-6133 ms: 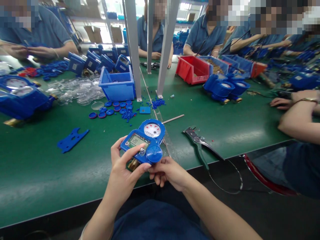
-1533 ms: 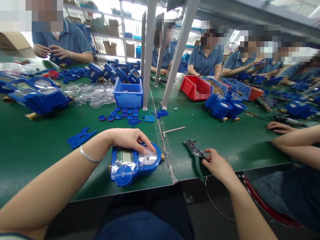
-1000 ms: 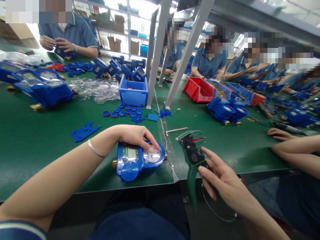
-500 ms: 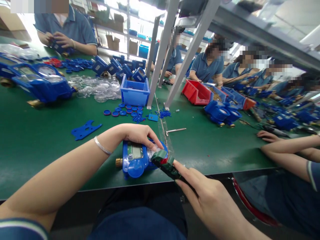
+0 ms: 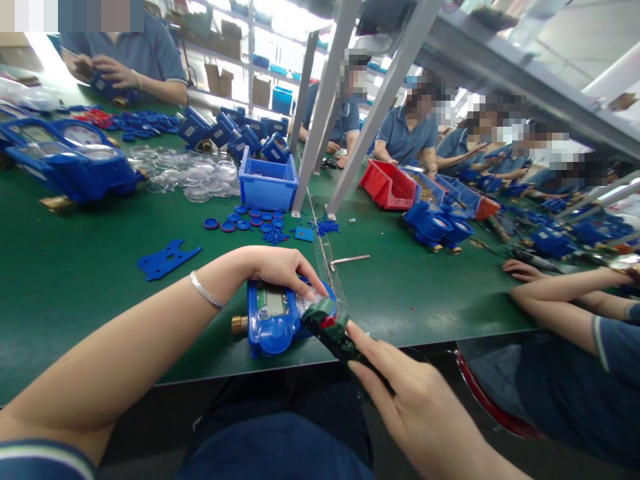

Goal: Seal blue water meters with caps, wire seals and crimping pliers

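A blue water meter (image 5: 275, 333) lies near the table's front edge, its brass connector pointing left and its round blue lid standing raised toward me. A small display shows in its upper part. My left hand (image 5: 280, 268) arches over the meter from behind, with thumb and forefinger closed down at its clear right part; the other fingers are mostly hidden. In my right hand (image 5: 413, 383) is a dark green and black handheld tool (image 5: 327, 325) with a red part. Its head lies over the meter's right side, close to my left fingertips, and hides what is beneath.
Beyond the meter are a blue flat plate (image 5: 169, 260), a metal hex key (image 5: 350, 261), blue caps (image 5: 243, 225) and a blue bin (image 5: 269, 185). Clear covers (image 5: 200, 175) and more meters (image 5: 75, 163) lie left. Metal posts (image 5: 325, 110) rise mid-table. A co-worker's arm (image 5: 555, 303) rests at right.
The view has shifted slightly, so the background sits a little further left. Both hands, the tool and the meter keep nearly the same places.
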Motion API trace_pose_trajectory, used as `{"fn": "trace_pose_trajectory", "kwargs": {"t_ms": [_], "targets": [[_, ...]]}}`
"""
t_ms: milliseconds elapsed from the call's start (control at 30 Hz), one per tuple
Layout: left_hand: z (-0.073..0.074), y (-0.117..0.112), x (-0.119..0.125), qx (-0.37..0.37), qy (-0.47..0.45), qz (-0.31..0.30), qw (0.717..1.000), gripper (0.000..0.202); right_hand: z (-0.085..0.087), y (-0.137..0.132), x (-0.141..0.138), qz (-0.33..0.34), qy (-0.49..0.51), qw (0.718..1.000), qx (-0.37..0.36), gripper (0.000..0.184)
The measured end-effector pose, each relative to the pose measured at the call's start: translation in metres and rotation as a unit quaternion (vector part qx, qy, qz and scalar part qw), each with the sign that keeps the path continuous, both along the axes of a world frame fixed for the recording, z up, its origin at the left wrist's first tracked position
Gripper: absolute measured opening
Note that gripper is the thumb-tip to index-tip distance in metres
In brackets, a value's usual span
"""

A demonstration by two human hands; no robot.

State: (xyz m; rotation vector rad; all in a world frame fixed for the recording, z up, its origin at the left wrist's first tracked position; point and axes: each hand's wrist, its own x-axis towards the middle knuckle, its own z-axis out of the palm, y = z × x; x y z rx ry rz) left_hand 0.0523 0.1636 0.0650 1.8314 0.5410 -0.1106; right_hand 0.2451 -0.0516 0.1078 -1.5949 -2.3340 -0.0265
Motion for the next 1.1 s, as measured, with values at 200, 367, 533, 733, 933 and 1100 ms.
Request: {"fn": "trace_pose_trajectory", "kwargs": {"t_ms": [200,367,533,733,933,1100], "targets": [[0.001,-0.001,0.000,0.010,0.004,0.008,1.000,0.041,0.004,0.002,-0.001,-0.011,0.008,1.000,0.020,0.042],[-0.001,0.000,0.001,0.008,0.005,0.006,1.000,0.042,0.007,0.003,-0.002,-0.002,-0.009,1.000,-0.019,0.041],[-0.003,0.001,0.001,-0.003,-0.005,0.003,1.000,0.043,0.009,0.005,-0.002,-0.007,-0.007,1.000,-0.017,0.041],[-0.003,0.002,-0.001,0.008,-0.002,0.010,1.000,0.042,0.012,0.007,-0.002,-0.013,0.004,1.000,0.002,0.042],[-0.005,0.002,-0.001,0.011,-0.001,0.005,1.000,0.043,0.009,0.006,0.000,-0.016,-0.006,1.000,-0.023,0.042],[-0.005,0.003,-0.002,0.032,0.010,0.001,0.999,0.044,0.010,0.009,0.005,-0.016,0.014,0.996,-0.089,0.042]]}}
